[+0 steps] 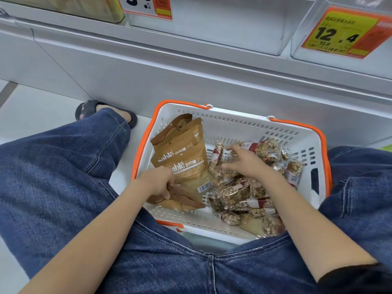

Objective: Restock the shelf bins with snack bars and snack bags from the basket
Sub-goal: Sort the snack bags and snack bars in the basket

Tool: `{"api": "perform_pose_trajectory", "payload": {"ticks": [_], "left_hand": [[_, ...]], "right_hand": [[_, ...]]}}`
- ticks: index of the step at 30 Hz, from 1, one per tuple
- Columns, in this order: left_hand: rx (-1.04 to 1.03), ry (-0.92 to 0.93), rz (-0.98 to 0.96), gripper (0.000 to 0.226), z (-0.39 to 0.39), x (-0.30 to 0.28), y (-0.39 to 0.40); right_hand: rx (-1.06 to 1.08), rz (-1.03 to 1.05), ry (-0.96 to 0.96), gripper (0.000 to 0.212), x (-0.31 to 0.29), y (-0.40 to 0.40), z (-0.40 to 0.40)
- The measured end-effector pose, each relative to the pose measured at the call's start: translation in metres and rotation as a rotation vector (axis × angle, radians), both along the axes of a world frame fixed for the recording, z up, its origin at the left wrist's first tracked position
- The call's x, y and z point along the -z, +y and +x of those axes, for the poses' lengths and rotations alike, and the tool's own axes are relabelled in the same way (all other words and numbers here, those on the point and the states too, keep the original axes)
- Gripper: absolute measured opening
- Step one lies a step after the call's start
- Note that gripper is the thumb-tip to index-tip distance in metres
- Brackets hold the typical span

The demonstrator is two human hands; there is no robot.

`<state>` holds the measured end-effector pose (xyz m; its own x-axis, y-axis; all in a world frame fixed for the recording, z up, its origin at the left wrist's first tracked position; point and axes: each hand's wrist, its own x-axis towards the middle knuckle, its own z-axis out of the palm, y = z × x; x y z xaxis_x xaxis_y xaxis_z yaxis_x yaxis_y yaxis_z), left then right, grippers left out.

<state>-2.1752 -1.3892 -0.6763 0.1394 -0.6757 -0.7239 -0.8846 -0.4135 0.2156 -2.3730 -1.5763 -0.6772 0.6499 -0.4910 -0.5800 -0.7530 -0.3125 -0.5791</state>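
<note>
Basket (244, 122), centre frame: my left hand (158, 181) pinches brown snack bags (180, 149); right hand (244, 162) spread loose over snack bars (237, 192). Risk: slick wrappers slipping.

basket (244, 124): 1 | snack bags (180, 153): 4 (roughly) | price tags (341, 32): 2

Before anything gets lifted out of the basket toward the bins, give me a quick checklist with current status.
1. Left hand grips brown snack bags: ok.
2. Right hand has a snack bar secured: not ok, fingers spread over the pile.
3. Basket steady on floor between knees: ok.
4. Stock left in basket: ok, both kinds.
5. Bin above has room: ok, looks empty.
6. Price tag matches product: cannot tell.
</note>
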Motion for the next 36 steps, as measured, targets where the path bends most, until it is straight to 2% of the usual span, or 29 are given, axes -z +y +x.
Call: {"api": "perform_pose_trajectory", "payload": {"ticks": [3, 4, 6, 9, 11, 17, 19, 23, 27, 31, 34, 36], "left_hand": [[-0.067, 0.161, 0.080, 0.026, 0.002, 0.002, 0.004], [-0.079, 0.219, 0.106, 0.025, 0.003, 0.000, 0.004], [-0.092, 0.329, 0.162, 0.025, 0.007, -0.005, 0.000], [-0.110, 0.420, 0.189, 0.027, 0.008, -0.015, -0.013], [-0.137, 0.420, 0.134, 0.028, 0.004, -0.016, -0.027], [-0.122, 0.351, -0.097, 0.031, -0.037, -0.007, -0.072], [-0.055, 0.369, -0.115, 0.040, -0.058, -0.003, -0.079], [0.147, 0.334, -0.160, 0.059, -0.105, 0.009, -0.091], [0.221, 0.240, -0.166, 0.080, -0.137, 0.021, -0.099], [0.343, 0.092, -0.120, 0.112, -0.153, 0.038, -0.097], [0.402, 0.016, -0.104, 0.129, -0.156, 0.052, -0.094], [0.405, -0.012, -0.076, 0.131, -0.153, 0.058, -0.095]], "right_hand": [[-0.283, 0.087, 0.416, 0.109, 0.017, -0.016, -0.028], [-0.380, 0.100, 0.501, 0.118, 0.022, -0.013, -0.033], [-0.442, 0.101, 0.529, 0.125, 0.027, -0.005, -0.035], [-0.286, 0.173, 0.346, 0.109, 0.012, -0.010, -0.042], [-0.175, 0.195, 0.307, 0.104, -0.002, -0.022, -0.060], [-0.283, 0.246, 0.500, 0.109, -0.037, -0.015, -0.123], [-0.363, 0.172, 0.541, 0.109, -0.039, 0.000, -0.134], [-0.669, -0.010, 0.680, 0.098, -0.033, 0.019, -0.135], [-0.609, 0.154, 0.713, 0.076, -0.031, 0.018, -0.123], [-0.638, 0.036, 0.840, 0.080, -0.020, 0.039, -0.117], [-0.583, -0.005, 0.736, 0.074, -0.021, 0.035, -0.119], [-0.518, 0.004, 0.624, 0.066, -0.027, 0.027, -0.122]]}}
